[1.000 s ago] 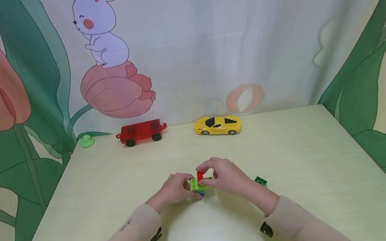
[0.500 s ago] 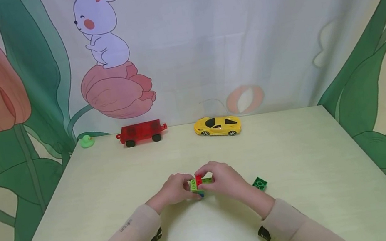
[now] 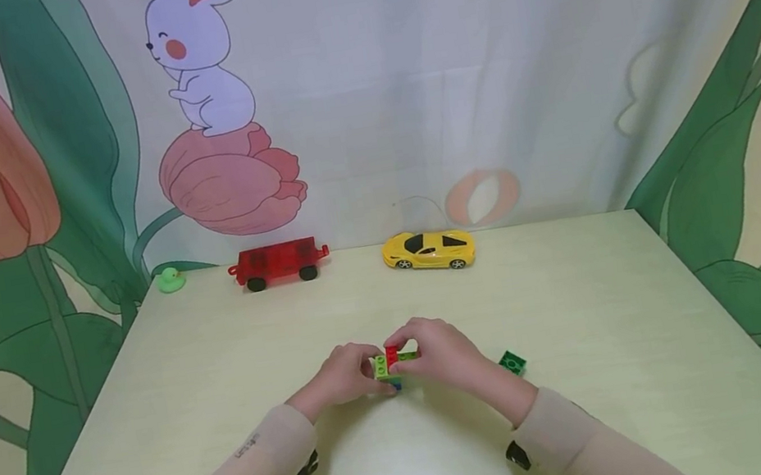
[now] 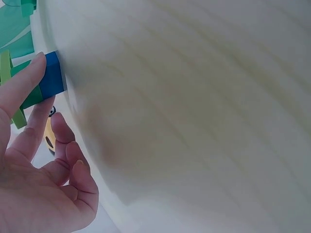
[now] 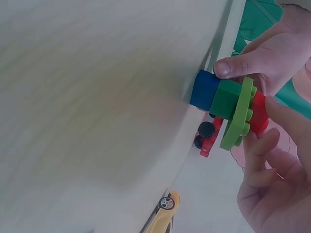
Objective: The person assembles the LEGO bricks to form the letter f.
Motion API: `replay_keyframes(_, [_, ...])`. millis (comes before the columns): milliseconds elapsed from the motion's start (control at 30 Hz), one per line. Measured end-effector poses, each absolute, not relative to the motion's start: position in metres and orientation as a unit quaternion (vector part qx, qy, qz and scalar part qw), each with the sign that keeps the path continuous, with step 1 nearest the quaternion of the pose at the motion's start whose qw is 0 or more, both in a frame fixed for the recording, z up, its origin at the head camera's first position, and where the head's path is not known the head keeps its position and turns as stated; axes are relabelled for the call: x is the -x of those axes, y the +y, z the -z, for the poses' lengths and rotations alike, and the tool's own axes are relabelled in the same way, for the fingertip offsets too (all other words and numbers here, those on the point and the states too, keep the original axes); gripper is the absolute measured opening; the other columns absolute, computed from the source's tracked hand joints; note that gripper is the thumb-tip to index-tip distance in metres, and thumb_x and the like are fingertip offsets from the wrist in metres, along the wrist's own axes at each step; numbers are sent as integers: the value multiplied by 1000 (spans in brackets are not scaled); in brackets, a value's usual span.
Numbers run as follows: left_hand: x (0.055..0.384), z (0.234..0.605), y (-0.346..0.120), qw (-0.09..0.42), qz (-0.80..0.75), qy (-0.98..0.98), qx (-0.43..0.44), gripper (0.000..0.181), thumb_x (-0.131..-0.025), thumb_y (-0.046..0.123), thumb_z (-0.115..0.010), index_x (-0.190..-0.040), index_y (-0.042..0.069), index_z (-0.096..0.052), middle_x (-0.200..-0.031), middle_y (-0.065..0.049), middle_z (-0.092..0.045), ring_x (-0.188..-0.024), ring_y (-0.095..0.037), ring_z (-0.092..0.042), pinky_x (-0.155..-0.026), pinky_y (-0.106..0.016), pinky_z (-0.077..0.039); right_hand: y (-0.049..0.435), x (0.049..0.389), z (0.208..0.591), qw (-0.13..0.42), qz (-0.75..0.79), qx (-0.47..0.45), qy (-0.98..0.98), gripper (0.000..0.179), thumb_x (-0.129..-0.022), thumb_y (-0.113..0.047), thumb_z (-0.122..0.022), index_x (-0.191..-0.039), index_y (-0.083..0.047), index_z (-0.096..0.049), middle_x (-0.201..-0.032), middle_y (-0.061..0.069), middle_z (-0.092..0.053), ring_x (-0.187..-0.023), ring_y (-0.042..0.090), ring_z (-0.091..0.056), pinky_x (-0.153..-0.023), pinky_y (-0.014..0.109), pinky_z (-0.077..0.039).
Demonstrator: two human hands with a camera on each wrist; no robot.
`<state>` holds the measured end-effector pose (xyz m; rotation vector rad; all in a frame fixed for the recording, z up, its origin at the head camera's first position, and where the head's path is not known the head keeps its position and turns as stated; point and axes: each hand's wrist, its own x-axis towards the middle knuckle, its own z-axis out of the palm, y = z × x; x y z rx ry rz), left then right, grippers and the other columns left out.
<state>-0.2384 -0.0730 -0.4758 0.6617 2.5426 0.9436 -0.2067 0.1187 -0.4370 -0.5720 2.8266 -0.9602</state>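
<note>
"The fingers [image 5: 289,121] of the right hand [image 3: 438,347] are pinched on the red brick [image 5: 259,109]. What's the other hand doing?"

"The left hand [image 3: 351,372] has thumb and finger clamped on the green brick [image 5: 225,99] and blue brick [image 5: 204,90], under the light-green plate [image 5: 238,119]."

"And where is that stack?"

"Around the middle of the worktop [image 3: 583,288], left of a loose dark-green brick [image 3: 512,363] and well nearer than the yellow car [image 3: 429,251]. I can't tell whether the blue brick rests on the surface."

"Is the red one fully down on the studs?"

"Can't say; it's on the plate's top, but the joint is hidden."

"How would you press it well?"

"Square it to the studs first, then push straight down, evenly. I'd keep the left grip low and firm: the plate juts out to the right, so pressing off-centre could tip it or pry it loose."
</note>
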Motion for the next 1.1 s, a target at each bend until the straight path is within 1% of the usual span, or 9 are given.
replay_keyframes(200, [239,476,-73,175,-333,896,-237,28,-75,24,-84,-97,15,-69,-61,-1,-51,-58,-14,-43,-56,-28,-33,116,207,435,51,305,187,932,28,-80,-23,-80,-106,-16,-73,-97,-5,-66,-95,21,-62,-78,33,-49])
replay_keyframes(267, [239,477,-73,176,-335,895,-238,28,-76,24,-84,-97,15,-69,-62,-1,-51,-58,-14,-43,-56,-28,-33,116,207,436,51,303,184,934,28,-80,-23,-81,-106,-16,-74,-97,-5,-66,-96,21,-62,-79,33,-49])
replay_keyframes(400, [239,476,-74,174,-336,894,-241,26,-76,23,-84,-95,15,-68,-62,-1,-51,-58,-14,-44,-56,-27,-34,114,207,437,49,294,184,937,29,-80,-24,-80,-107,-16,-73,-99,-4,-65,-95,19,-62,-78,32,-49])
replay_keyframes(600, [239,476,-73,171,-337,893,-244,26,-75,22,-84,-93,14,-68,-59,0,-49,-56,-13,-42,-55,-27,-33,114,206,438,58,288,179,939,31,-82,-27,-79,-109,-15,-71,-103,-4,-63,-89,13,-59,-73,29,-49])
replay_keyframes(700, [239,476,-72,173,-340,892,-243,26,-75,22,-84,-94,14,-68,-60,-1,-49,-56,-13,-41,-54,-27,-32,116,206,439,73,310,165,933,32,-82,-27,-79,-110,-15,-71,-104,-5,-63,-75,12,-62,-68,29,-49])
replay_keyframes(833, [239,477,-72,176,-338,894,-238,26,-75,23,-84,-94,14,-68,-61,-1,-49,-57,-13,-42,-55,-27,-33,119,207,442,92,341,158,922,33,-82,-25,-79,-112,-14,-70,-105,-4,-63,-53,13,-60,-59,30,-48])
replay_keyframes(967, [239,477,-73,178,-335,895,-236,26,-75,24,-84,-94,14,-68,-61,0,-50,-57,-13,-42,-55,-27,-33,121,211,444,113,364,154,912,33,-82,-26,-78,-112,-15,-70,-105,-5,-62,-54,16,-61,-58,29,-48])
replay_keyframes(1100, [239,477,-73,179,-335,894,-239,26,-75,24,-84,-94,15,-68,-61,0,-49,-58,-13,-42,-55,-27,-33,124,214,444,137,386,150,900,32,-83,-24,-78,-112,-15,-70,-103,-6,-63,-56,20,-62,-60,30,-47])
